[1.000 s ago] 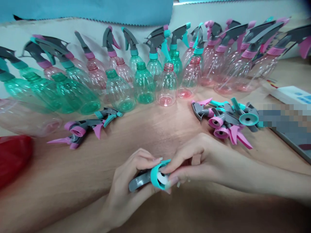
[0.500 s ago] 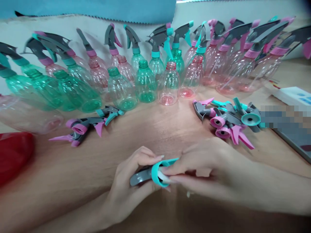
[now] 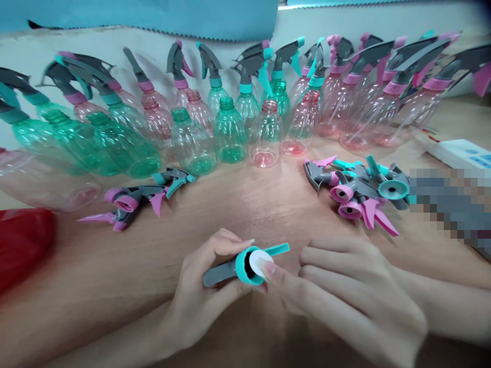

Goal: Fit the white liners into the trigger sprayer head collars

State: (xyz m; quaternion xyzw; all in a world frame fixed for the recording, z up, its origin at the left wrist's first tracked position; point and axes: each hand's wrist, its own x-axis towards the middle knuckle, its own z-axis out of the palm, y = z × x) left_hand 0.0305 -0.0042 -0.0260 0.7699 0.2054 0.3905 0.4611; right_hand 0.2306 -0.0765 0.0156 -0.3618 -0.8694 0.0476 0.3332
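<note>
My left hand is closed around a grey and teal spray trigger head, with the collar's open end turned to the right. A white round disc sits tilted at the mouth of the teal collar, covering part of the dark opening. My right hand has one fingertip on the disc, and its other fingers are curled in. What lies behind the disc is hidden. A teal trigger lever sticks out past the collar toward my right hand.
Green and pink clear bottles, some capped with spray heads, line the back, including an open pink bottle. Loose spray heads lie in a left pile and a right pile. A red object is at far left, a white box at right.
My right hand has turned and its fingers have curled, now with a fingertip on the disc's face. The disc, earlier mostly inside the collar, shows its flat side at the mouth.
</note>
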